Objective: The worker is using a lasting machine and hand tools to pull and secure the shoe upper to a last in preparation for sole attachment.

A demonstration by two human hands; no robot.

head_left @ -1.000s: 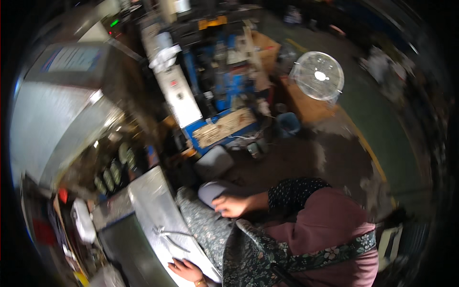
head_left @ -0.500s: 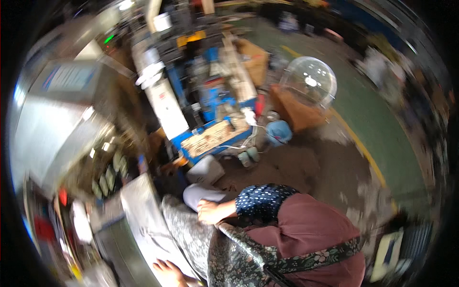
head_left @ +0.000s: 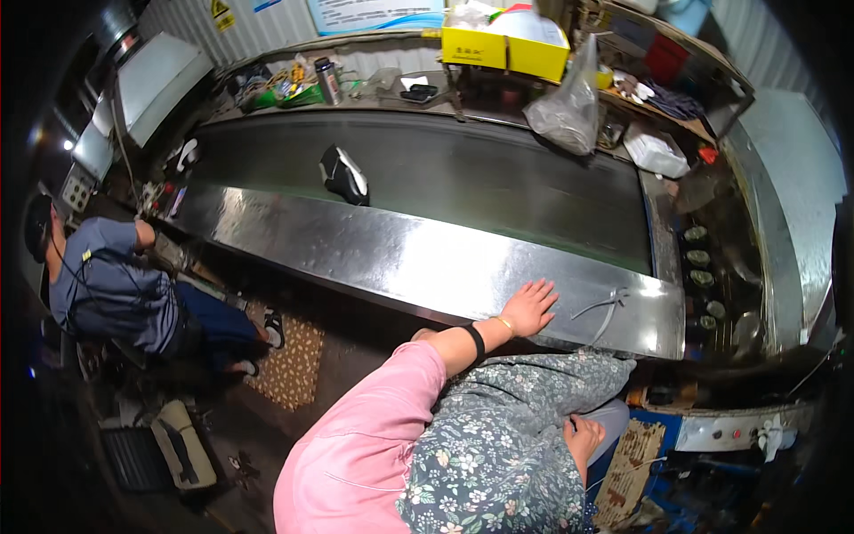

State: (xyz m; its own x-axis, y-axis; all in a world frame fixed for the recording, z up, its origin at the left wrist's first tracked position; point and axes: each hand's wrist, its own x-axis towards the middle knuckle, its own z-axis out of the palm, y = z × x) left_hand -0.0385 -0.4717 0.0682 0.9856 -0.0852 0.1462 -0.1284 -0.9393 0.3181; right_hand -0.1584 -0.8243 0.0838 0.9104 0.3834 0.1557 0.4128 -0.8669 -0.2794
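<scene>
My left hand lies flat on the shiny metal ledge, its fingers stretched out; a black band and a thin bracelet circle that arm. Just right of it, a thin grey cord rests on the ledge. My right hand is down at my lap beside the flowered apron. Its fingers are curled, with a small dark spot between them that I cannot make out. Beyond the ledge, a black and white shoe upper sits on the dark conveyor belt.
Left of me a person in a dark shirt sits at the ledge. Behind the belt stand a flask, a yellow box and a hanging plastic bag. To the right is a blue machine with a worn board.
My view has swung left from the aisle and machines to the conveyor belt. My left hand now rests flat on the ledge; my right hand remains near my lap.
</scene>
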